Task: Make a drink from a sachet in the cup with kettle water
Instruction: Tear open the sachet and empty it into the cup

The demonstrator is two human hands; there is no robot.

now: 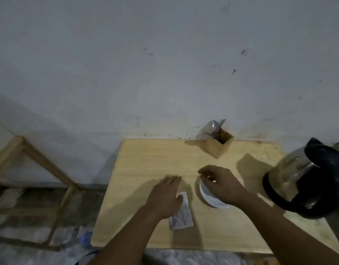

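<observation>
Nothing appears mixed yet: sachet [181,213] lies apparently unopened on the tabletop [145,163] under the flat, released left hand [164,196], right hand [220,185] loosely curled over the white cup [210,198], kettle [306,180] standing unpoured alongside.

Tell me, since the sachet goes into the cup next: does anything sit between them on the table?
Nothing visible does. The sachet lies flat just left of the white cup, bare table between them. The left hand rests over the sachet's far end; the right hand covers the cup's mouth.
</observation>
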